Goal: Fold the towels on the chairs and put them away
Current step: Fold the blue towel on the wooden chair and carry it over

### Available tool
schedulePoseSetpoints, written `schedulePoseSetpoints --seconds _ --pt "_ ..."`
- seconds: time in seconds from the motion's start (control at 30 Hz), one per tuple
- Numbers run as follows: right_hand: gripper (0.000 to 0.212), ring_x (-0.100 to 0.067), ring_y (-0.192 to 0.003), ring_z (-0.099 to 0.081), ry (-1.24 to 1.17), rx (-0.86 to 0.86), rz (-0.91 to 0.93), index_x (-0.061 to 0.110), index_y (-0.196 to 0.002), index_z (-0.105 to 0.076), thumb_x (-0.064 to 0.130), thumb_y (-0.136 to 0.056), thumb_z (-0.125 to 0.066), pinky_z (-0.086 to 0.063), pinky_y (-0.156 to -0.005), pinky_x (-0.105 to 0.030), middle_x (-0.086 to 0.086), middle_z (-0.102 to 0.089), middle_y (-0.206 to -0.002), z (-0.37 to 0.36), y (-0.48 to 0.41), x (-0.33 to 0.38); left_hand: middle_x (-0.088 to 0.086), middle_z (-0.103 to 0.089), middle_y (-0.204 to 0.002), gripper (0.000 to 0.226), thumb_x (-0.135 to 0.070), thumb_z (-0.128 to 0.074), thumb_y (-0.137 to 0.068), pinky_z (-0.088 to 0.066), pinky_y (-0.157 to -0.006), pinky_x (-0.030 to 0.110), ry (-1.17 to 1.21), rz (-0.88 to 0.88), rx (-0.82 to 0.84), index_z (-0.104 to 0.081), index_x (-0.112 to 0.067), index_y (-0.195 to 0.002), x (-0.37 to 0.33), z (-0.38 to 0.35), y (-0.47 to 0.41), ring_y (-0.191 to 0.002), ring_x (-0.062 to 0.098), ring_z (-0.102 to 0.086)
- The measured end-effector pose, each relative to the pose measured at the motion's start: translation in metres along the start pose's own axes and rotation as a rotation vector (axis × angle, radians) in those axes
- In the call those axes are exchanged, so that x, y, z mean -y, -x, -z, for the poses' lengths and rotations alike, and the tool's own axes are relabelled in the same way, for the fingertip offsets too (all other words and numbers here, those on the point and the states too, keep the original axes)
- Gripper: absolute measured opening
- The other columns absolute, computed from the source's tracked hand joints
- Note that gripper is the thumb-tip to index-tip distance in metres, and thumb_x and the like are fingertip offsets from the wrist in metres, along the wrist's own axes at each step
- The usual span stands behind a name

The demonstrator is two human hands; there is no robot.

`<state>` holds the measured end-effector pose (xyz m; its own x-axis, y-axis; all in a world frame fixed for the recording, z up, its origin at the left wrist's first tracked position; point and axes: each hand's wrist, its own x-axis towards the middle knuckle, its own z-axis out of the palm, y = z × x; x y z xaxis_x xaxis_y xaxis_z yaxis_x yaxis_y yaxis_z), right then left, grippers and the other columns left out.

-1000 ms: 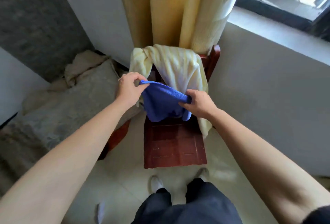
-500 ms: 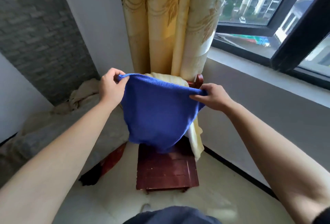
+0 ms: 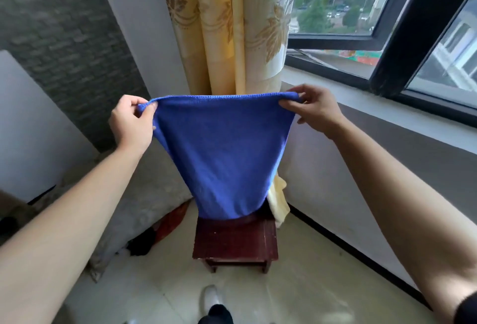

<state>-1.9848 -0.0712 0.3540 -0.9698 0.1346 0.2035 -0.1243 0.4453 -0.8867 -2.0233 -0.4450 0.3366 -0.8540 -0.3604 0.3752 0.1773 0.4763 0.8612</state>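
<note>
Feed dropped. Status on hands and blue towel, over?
Left hand, right hand each pinch a top corner of blue terry towel. Towel hangs spread, unfolded, above dark red wooden chair. Pale yellow towel partly hidden behind.

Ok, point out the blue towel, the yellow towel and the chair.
blue towel (image 3: 224,158), head view, middle of the hanging cloth
yellow towel (image 3: 278,202), head view, strip showing beside the blue towel
chair (image 3: 235,238), head view, bare seat top

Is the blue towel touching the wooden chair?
Cannot tell. In the head view, the bottom edge of the blue towel overlaps the seat of the wooden chair, hiding any gap.
</note>
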Motion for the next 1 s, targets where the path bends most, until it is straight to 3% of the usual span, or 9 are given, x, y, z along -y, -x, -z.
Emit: schedulePoseSetpoints --seconds 0.17,0.3,0.47,0.7,0.8,1.0 --pt "0.002 -0.008 -0.065 -0.055 -0.173 -0.017 0.031 0.024 -0.089 -0.073 0.022 -0.089 -0.072 -0.054 -0.055 -0.022 0.005 -0.063 -0.07 0.005 0.018 0.01 -0.009 -0.06 -0.067 0.017 -0.04 -0.067 -0.08 -0.056 -0.056 0.048 0.023 0.013 -0.083 -0.053 -0.035 -0.072 -0.017 0.011 0.014 -0.049 0.025 -0.06" --pt "0.006 -0.009 -0.068 -0.059 -0.23 -0.047 0.025 0.018 -0.094 -0.073 0.021 -0.089 -0.072 -0.06 -0.066 -0.03 0.0 -0.063 -0.076 0.002 0.017 0.017 -0.008 -0.065 -0.074 0.012 -0.044 -0.067 -0.077 -0.056 -0.056 0.048 0.032 0.013 -0.113 -0.056 -0.04 -0.072 -0.026 0.019 0.009 -0.053 0.029 -0.063" --pt "0.005 -0.008 -0.072 -0.064 -0.228 -0.078 -0.024 0.021 -0.092 -0.069 0.017 -0.091 -0.068 -0.058 -0.074 -0.029 -0.001 -0.066 -0.08 -0.012 0.007 0.012 -0.006 -0.063 -0.076 0.007 -0.035 -0.07 -0.079 -0.059 -0.058 0.043 0.073 0.021 -0.041 -0.065 -0.031 -0.08 -0.023 0.019 -0.003 -0.056 0.015 -0.059" --pt "0.01 -0.017 -0.082 -0.068 -0.141 -0.13 -0.14 0.02 -0.096 -0.071 0.022 -0.087 -0.067 -0.057 -0.089 -0.043 -0.006 -0.072 -0.089 -0.044 -0.007 -0.004 -0.001 -0.069 -0.074 0.006 -0.034 -0.074 -0.073 -0.059 -0.073 0.048 0.06 0.069 0.089 -0.068 -0.034 -0.071 0.02 0.022 -0.032 -0.066 0.016 -0.064" --pt "0.023 -0.019 -0.089 -0.071 -0.106 -0.163 -0.17 0.024 -0.097 -0.072 0.036 -0.077 -0.067 -0.056 -0.091 -0.046 -0.005 -0.075 -0.094 -0.054 -0.016 -0.005 0.001 -0.069 -0.075 0.007 -0.031 -0.074 -0.075 -0.06 -0.069 0.042 0.072 0.063 0.12 -0.068 -0.032 -0.071 0.03 0.024 -0.045 -0.064 0.014 -0.061" --pt "0.013 -0.016 -0.088 -0.069 -0.086 -0.235 -0.186 0.03 -0.092 -0.07 0.033 -0.08 -0.066 -0.056 -0.091 -0.044 -0.005 -0.074 -0.095 -0.07 -0.021 0.006 0.004 -0.068 -0.078 0.009 -0.022 -0.071 -0.082 -0.056 -0.063 0.031 0.095 0.015 0.197 -0.067 -0.028 -0.076 0.036 0.026 -0.069 -0.065 0.012 -0.059"
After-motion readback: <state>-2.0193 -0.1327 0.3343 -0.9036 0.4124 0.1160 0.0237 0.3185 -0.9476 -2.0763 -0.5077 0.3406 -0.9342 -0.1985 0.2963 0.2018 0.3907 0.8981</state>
